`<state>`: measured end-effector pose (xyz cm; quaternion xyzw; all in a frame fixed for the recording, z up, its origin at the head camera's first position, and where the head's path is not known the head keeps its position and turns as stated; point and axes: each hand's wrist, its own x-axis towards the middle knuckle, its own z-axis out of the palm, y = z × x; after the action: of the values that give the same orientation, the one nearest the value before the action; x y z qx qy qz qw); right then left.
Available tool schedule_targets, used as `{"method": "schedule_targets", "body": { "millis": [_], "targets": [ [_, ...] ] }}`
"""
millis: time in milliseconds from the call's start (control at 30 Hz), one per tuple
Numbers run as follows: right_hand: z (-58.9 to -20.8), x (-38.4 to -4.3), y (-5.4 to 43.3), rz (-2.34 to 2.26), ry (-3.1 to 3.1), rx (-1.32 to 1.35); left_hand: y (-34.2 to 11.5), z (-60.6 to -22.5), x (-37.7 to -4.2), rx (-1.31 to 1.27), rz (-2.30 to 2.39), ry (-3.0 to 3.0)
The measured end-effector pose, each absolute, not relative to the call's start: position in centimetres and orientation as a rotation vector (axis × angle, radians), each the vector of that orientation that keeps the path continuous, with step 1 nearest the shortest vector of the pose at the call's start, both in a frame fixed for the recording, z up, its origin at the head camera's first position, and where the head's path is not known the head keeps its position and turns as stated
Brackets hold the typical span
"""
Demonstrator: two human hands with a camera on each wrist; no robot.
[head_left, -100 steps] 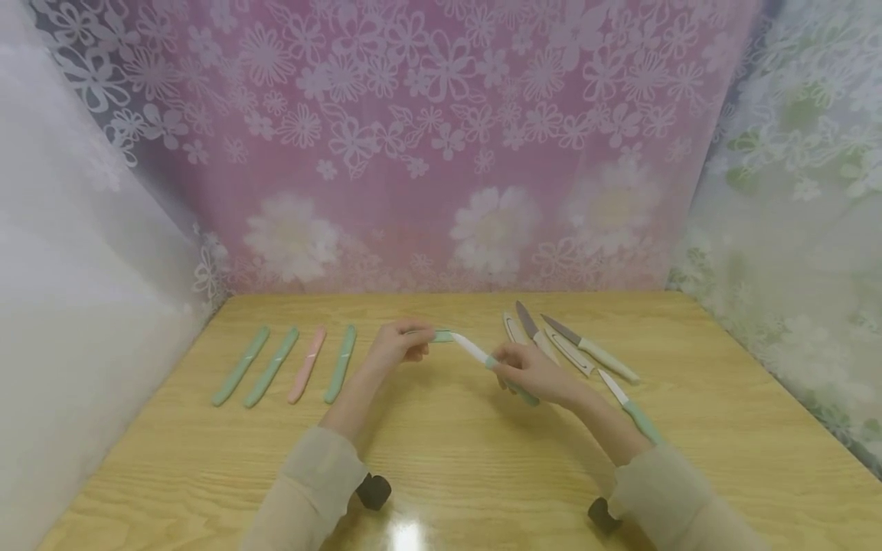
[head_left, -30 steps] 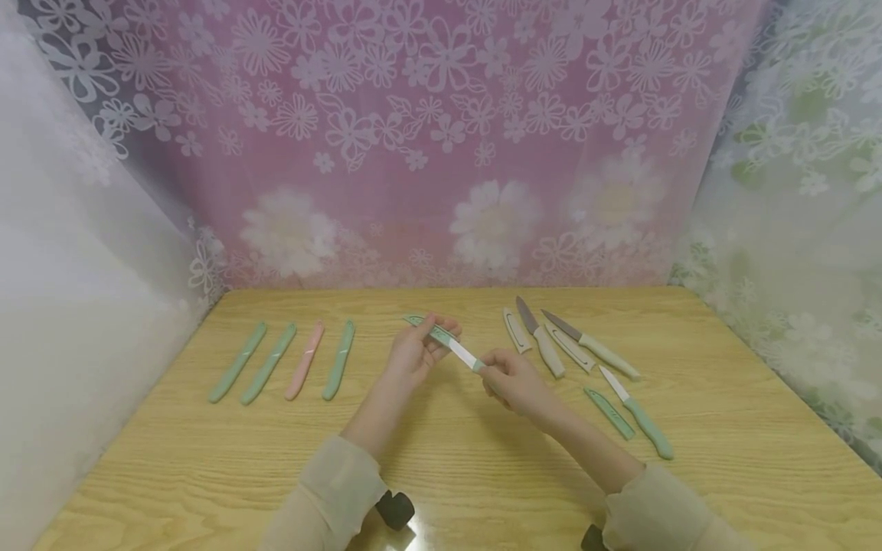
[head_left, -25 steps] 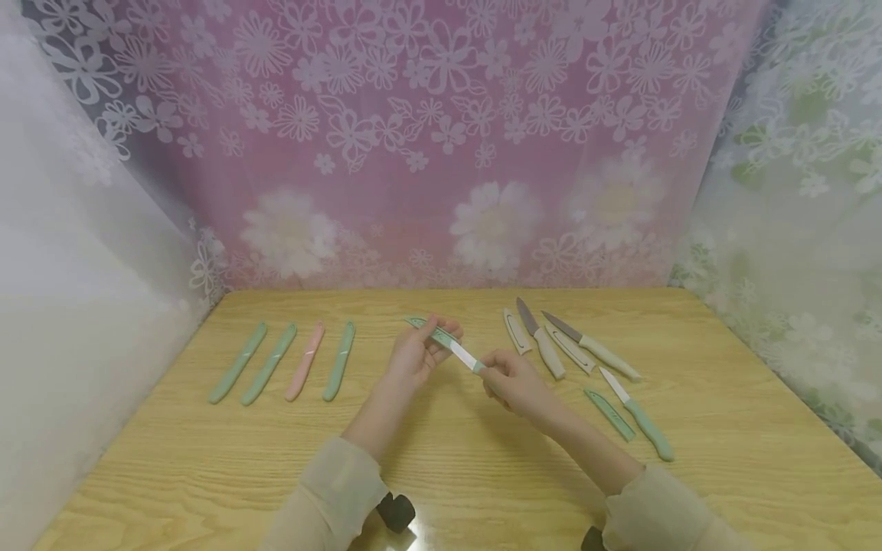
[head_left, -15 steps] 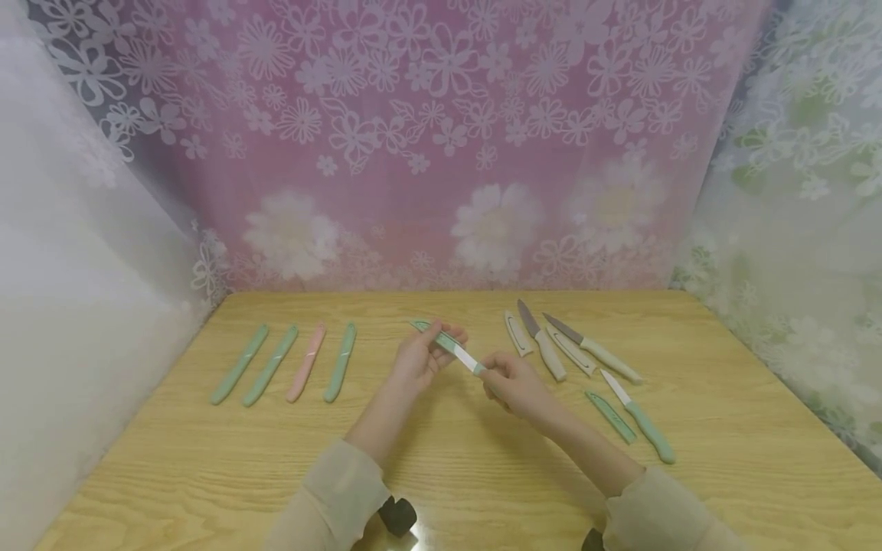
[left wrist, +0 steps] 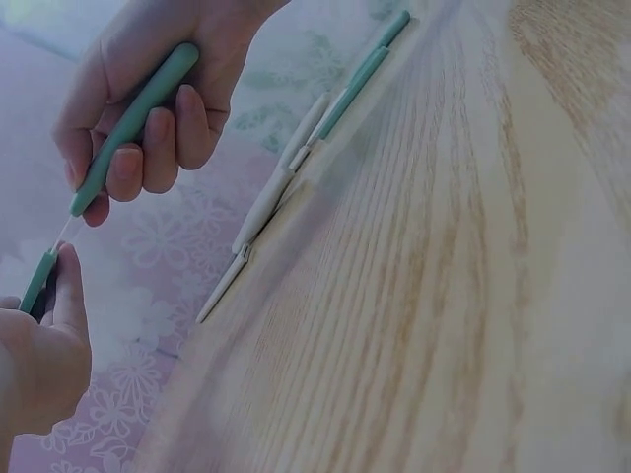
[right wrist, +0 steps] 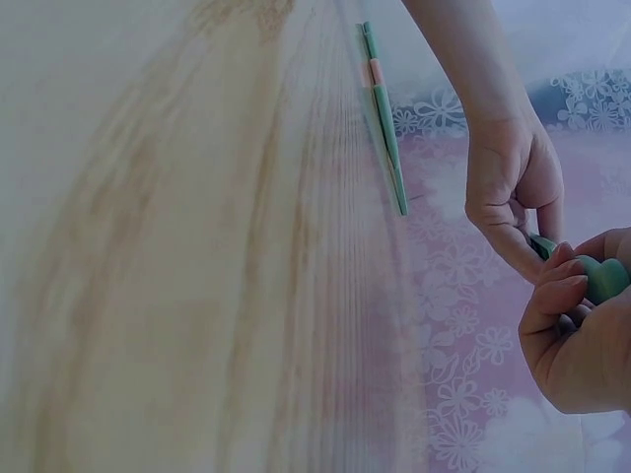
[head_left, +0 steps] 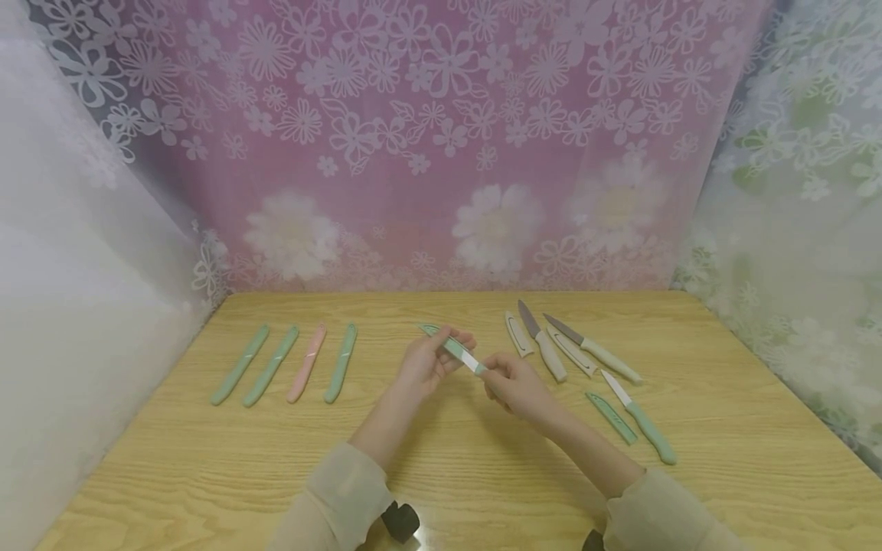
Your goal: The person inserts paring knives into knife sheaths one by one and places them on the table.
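My left hand pinches a green blade sheath between thumb and fingers, above the middle of the table. Curled around the green handle of a paring knife is my right hand. The knife's white blade is partly inside the sheath, and a short stretch of it shows between the two hands. In the left wrist view the handle's rounded end sticks out past the right hand's fingers. The right wrist view shows both hands close together, with the blade hidden.
Left on the wooden table lie sheathed knives, several green and one pink. Right lie two cream-handled knives, cream sheaths, a bare green-handled knife and a green sheath.
My left hand has brought the sheath right and down toward my right hand, so less of the white blade shows. The right hand has stayed nearly still over the last second.
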<state>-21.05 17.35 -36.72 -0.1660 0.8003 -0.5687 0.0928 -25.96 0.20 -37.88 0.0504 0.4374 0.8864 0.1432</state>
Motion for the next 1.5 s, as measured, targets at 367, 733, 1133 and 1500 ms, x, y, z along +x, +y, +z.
{"method": "schedule_targets", "body": {
  "millis": [367,733,1133,1500],
  "targets": [
    [-36.7,-21.0,17.3,-1.704,2.358,-0.490,0.4,-38.1,-25.7,0.167,2.526,1.290],
    [-36.9,-21.2,17.4,-1.696,2.368,-0.527,0.7,-38.1,-25.5,0.166,2.511,1.284],
    [-37.2,-21.5,17.5,-1.681,2.365,-0.580,1.1,-38.5,-25.4,0.180,2.493,1.305],
    [-37.4,-22.1,17.6,-1.679,2.392,-0.507,1.6,-38.8,-25.5,0.166,2.490,1.361]
  ]
}}
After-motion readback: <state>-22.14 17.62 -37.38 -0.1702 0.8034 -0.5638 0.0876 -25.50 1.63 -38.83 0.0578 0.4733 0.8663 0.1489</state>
